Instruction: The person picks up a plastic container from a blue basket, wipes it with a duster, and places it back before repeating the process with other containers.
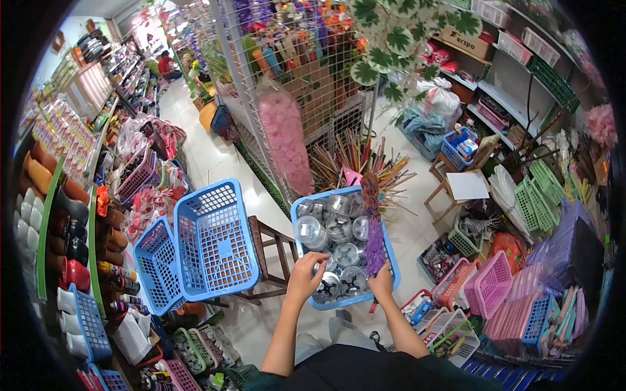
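My right hand (381,281) is closed around the lower end of a long bundle (375,244), purple below and reddish-brown above. The bundle lies over the right part of a blue basket (298,251) that holds several clear plastic containers (339,228). At the basket's left edge is my left hand (306,275), its fingers curved and apart with nothing between them, close to the clear containers.
Two empty blue baskets (218,241) rest on a wooden stool (277,251) at the left. A wire mesh rack (293,78) with a pink bag (283,133) stands ahead. Pink baskets (489,283) are at the right. A person (168,67) is far back in the aisle.
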A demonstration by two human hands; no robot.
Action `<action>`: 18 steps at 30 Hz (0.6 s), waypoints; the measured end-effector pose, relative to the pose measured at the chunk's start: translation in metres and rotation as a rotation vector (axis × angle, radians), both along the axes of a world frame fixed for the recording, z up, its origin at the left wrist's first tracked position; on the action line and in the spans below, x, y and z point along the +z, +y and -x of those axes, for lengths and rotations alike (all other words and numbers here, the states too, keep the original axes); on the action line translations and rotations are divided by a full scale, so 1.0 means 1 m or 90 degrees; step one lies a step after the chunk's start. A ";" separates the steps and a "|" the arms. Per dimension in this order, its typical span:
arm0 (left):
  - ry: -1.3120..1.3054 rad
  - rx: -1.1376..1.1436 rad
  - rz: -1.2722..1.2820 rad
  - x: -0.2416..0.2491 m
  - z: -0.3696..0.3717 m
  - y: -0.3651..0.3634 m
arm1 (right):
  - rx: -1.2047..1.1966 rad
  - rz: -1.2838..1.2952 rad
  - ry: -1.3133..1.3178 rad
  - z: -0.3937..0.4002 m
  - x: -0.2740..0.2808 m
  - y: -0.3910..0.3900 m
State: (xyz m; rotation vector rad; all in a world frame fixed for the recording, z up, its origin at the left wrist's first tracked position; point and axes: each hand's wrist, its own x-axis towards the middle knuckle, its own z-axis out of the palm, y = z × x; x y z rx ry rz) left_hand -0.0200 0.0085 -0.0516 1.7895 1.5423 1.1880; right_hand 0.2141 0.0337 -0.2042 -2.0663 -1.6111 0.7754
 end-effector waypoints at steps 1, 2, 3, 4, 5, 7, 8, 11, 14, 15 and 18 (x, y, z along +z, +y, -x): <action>-0.005 -0.012 0.020 -0.005 -0.004 0.003 | -0.028 -0.028 0.028 -0.015 -0.009 0.001; -0.005 -0.022 0.023 -0.012 -0.007 0.006 | -0.056 -0.058 0.056 -0.027 -0.017 0.000; 0.014 -0.037 0.029 -0.021 -0.012 0.010 | -0.107 -0.006 0.109 -0.036 0.002 0.001; 0.032 -0.052 0.035 -0.030 -0.015 0.014 | -0.115 -0.004 0.108 -0.047 -0.002 -0.001; 0.072 -0.083 0.058 -0.038 -0.016 0.019 | -0.108 -0.026 0.109 -0.063 -0.005 -0.002; 0.122 -0.093 0.070 -0.068 -0.021 0.031 | -0.124 -0.031 0.098 -0.088 -0.005 -0.007; 0.174 -0.096 0.079 -0.084 -0.024 0.037 | -0.130 -0.030 0.095 -0.096 -0.002 -0.013; 0.333 -0.071 0.078 -0.128 -0.034 0.054 | -0.161 0.030 0.050 -0.116 0.012 -0.028; 0.470 -0.029 0.133 -0.161 -0.047 0.066 | -0.196 0.028 0.039 -0.127 0.009 -0.051; 0.486 0.013 0.164 -0.167 -0.052 0.068 | -0.198 0.029 0.036 -0.129 0.008 -0.060; 0.508 0.061 0.235 -0.185 -0.064 0.073 | -0.214 0.011 0.089 -0.132 0.006 -0.083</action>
